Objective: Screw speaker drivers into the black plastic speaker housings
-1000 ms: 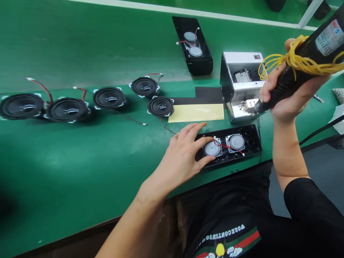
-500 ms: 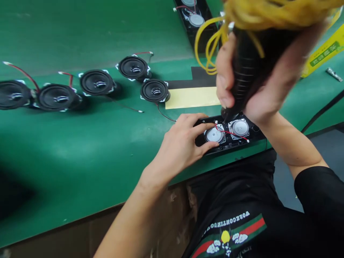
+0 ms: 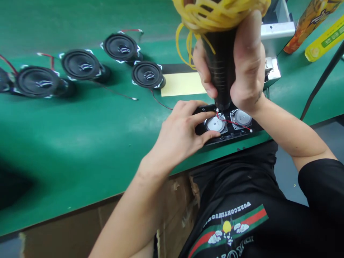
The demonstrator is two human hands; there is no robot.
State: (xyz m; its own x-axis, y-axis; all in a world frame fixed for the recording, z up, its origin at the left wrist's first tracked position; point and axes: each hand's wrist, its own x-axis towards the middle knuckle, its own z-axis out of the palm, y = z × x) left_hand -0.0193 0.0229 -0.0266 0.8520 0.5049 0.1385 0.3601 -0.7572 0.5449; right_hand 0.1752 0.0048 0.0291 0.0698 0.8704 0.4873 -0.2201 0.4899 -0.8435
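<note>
My right hand (image 3: 248, 68) is wrapped round a black electric screwdriver (image 3: 220, 71), held upright, with yellow bands or tubing (image 3: 223, 14) bundled over its top. Its lower end is down at the far edge of a black speaker housing (image 3: 233, 136), between two speakers; the tip is hidden. My left hand (image 3: 185, 125) grips the left end of the housing, its fingers and thumb around the left speaker (image 3: 215, 123). The right speaker (image 3: 241, 117) sits beside it, silver back up. A thin red wire (image 3: 231, 122) with white plugs runs across both.
Several loose black speakers (image 3: 82, 64) with wires stand in a row at the left on the green table (image 3: 94, 143). A yellow strip (image 3: 182, 84) lies behind the housing. At the back right are a metal-edged box (image 3: 278, 30), an orange package (image 3: 309, 25), a yellow package (image 3: 325, 39) and a black cable (image 3: 322, 79).
The screwdriver in my right hand has become more upright and its top has swung left. My left hand stays on the housing. The view has shifted, showing more at the right.
</note>
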